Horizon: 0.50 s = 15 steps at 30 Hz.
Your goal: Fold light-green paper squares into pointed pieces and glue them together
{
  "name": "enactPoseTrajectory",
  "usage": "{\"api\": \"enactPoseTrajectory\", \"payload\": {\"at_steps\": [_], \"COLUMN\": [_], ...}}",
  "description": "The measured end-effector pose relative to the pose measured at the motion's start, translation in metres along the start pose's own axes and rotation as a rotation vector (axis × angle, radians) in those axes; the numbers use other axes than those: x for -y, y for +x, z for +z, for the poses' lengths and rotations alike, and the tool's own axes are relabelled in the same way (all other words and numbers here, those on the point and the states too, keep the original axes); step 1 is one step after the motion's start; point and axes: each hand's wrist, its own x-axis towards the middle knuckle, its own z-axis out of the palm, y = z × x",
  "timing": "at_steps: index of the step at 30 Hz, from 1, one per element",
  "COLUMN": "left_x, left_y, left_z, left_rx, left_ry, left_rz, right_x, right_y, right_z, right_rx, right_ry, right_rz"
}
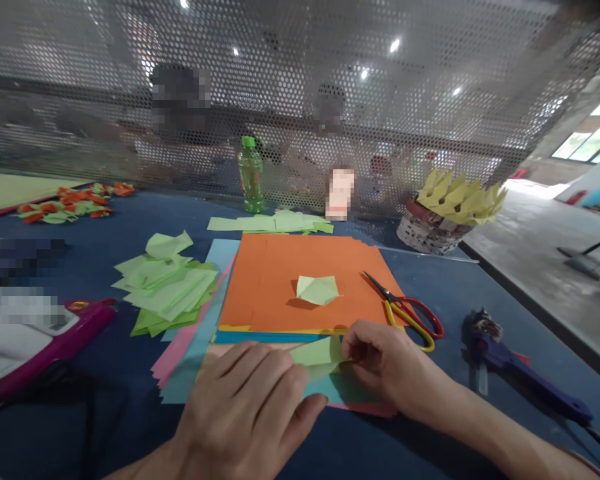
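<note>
Perforated screen (280,60): it stands behind the orange paper (245,287), along the far side of the blue table (440,283).
Green slip (317,355): it is between the two hands, just before the near edge of the orange paper, over other coloured sheets (185,367).
Right hand (385,363): near the right front corner of the orange paper; thumb and forefinger are pinched together on the slip's right end, the other fingers curled.
Left hand (245,400): before the left front corner of the orange paper; its fingers are slightly bent and close together, the thumb apart. They cover the slip's left end; whether they grip it, I cannot tell.
Small green piece (317,291): lying on the orange paper.
Scissors (391,298): across its right edge.
Green pile (167,283): to its left.
Bottle (251,177): upright, behind it.
</note>
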Motion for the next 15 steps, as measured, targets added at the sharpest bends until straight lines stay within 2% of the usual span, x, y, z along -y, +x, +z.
{"api": "enactPoseTrajectory", "payload": {"at_steps": [3, 7, 15], "left_x": [0.0036, 0.0076, 0.0082], "left_y": [0.0, -0.0019, 0.0023], "left_z": [0.0035, 0.0083, 0.0063], "left_rx": [0.041, 0.14, 0.164], "left_ry": [0.047, 0.064, -0.01], "left_rz": [0.016, 0.054, 0.054], "right_x": [0.0009, 0.0027, 0.0014], "right_y": [-0.0014, -0.0008, -0.0013], "right_z": [0.0003, 0.001, 0.003], "right_rx": [-0.01, -0.075, -0.133], "right_ry": [-0.003, -0.139, -0.339], "right_rz": [-0.048, -0.148, -0.362]}}
